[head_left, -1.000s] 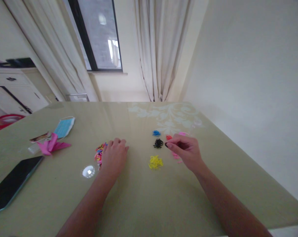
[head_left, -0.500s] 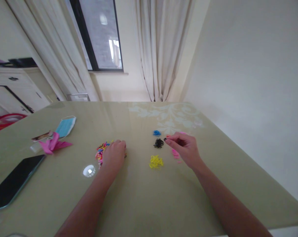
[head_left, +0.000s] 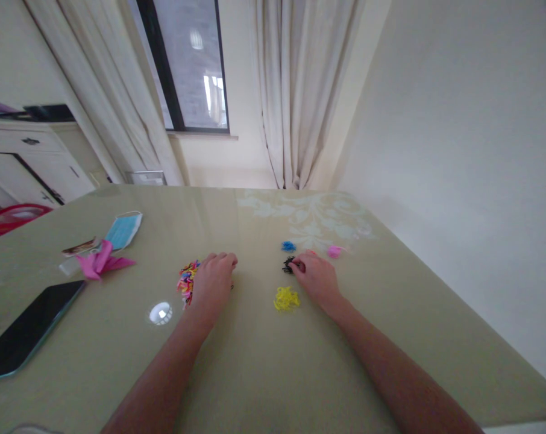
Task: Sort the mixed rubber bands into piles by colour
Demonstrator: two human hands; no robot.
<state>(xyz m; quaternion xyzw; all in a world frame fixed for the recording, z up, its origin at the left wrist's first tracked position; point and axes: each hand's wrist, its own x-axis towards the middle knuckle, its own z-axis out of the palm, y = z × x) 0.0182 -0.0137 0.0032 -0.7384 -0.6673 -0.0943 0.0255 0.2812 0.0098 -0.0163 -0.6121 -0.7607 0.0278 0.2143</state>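
My right hand (head_left: 317, 276) is closed in a pinch at the small pile of black rubber bands (head_left: 287, 265), its fingertips touching the pile's right side. My left hand (head_left: 214, 278) rests curled over the mixed pile of coloured rubber bands (head_left: 188, 278), covering much of it; what its fingertips hold is hidden. Around my right hand lie sorted heaps: blue rubber bands (head_left: 288, 246) behind the black ones, yellow rubber bands (head_left: 286, 298) in front, and pink rubber bands (head_left: 334, 251) farther right. A few red-orange bands (head_left: 311, 252) show just behind my right knuckles.
On the left of the glossy table (head_left: 255, 374) lie a dark phone or tablet (head_left: 31, 328), a pink folded shape (head_left: 102, 262), and a blue face mask (head_left: 123, 231). A clear, shiny round object (head_left: 160, 313) sits near my left wrist. A wall (head_left: 472, 181) borders the right side.
My right hand has moved left and slightly down, carrying a small black band to the black pile. My left hand stays over the mixed pile, its fingers shifted slightly.
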